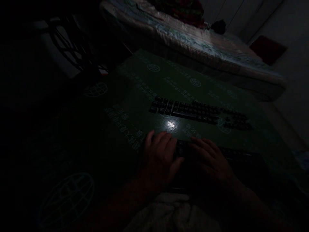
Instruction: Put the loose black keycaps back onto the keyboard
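The view is very dark. A dark keyboard (243, 156) lies near me, its outline partly lost in shadow. My left hand (160, 154) rests over its left end, fingers stretched forward and slightly bent, thumb apart. Over its middle lies my right hand (212, 158), palm down, the fingers extended close together. Neither hand visibly grips anything; what lies under the palms is hidden. Beyond my fingertips, dark keycaps (184, 114) stand in rows in the layout of a keyboard, with a long space bar in the front row.
A green tabletop (125, 96) with pale globe prints and lettering carries both sets of keys. Light glares off it between them. Behind stands a bed or padded bench (193, 42) with dark cloth on it. Pale fabric (169, 209) shows below my hands.
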